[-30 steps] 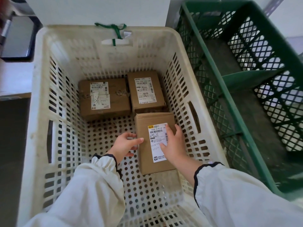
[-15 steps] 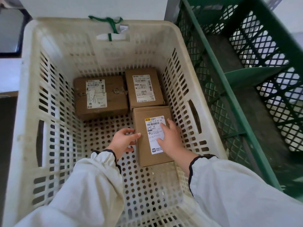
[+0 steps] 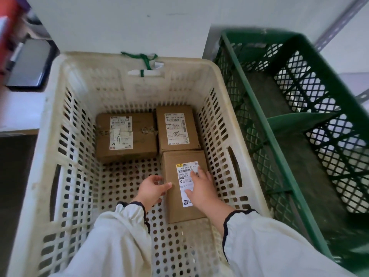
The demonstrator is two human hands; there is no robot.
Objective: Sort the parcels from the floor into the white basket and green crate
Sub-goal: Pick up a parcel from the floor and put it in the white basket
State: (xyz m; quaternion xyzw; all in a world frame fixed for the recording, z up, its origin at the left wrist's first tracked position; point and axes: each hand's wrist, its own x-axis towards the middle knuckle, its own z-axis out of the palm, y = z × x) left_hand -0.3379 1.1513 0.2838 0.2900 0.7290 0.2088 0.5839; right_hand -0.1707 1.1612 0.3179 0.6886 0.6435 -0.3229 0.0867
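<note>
Head view: in the white basket [image 3: 45,136], filling the centre of the frame, the near parcel [image 3: 173,206] lies flat, long axis running from lower to upper frame, its far end against the upper-right parcel [image 3: 177,126]. Its label [image 3: 186,172] reads upright: "102B" on the top line, "C179" lower (the rest is too small). The left hand [image 3: 152,188] grips its left edge, thumb on top; the right hand [image 3: 201,188] lies flat on the label. The upper-left parcel [image 3: 139,140] lies crosswise. The green crate [image 3: 266,126] stands right.
</note>
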